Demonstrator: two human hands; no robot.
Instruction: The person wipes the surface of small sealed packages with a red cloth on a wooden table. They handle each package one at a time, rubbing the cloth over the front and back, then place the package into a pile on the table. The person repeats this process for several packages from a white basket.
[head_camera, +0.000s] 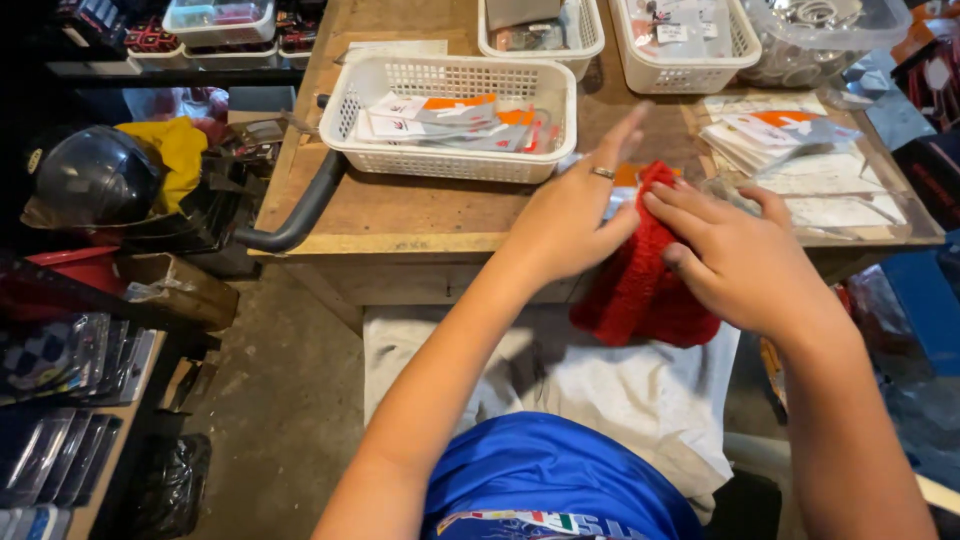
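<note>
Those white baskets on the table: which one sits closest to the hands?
The wide white basket holding flat packets with orange tops, just beyond the left hand. The other baskets stand farther back along the table's far edge.

A wooden table (400, 215) is taken as the landmark. On it, towards its near left, a white plastic basket (450, 160) is set, filled with flat packets in grey, white and orange. Behind that basket, at the table's far edge, two more white baskets (690, 60) are placed side by side, and a clear plastic tub (830, 40) is seen to their right. At the table's right end a stack of flat packets (770, 140) is laid on clear sleeves. Off the table's left edge a grey curved pipe (300, 210) is seen, and further left a dark helmet (95, 180) beside yellow cloth (180, 145).
</note>
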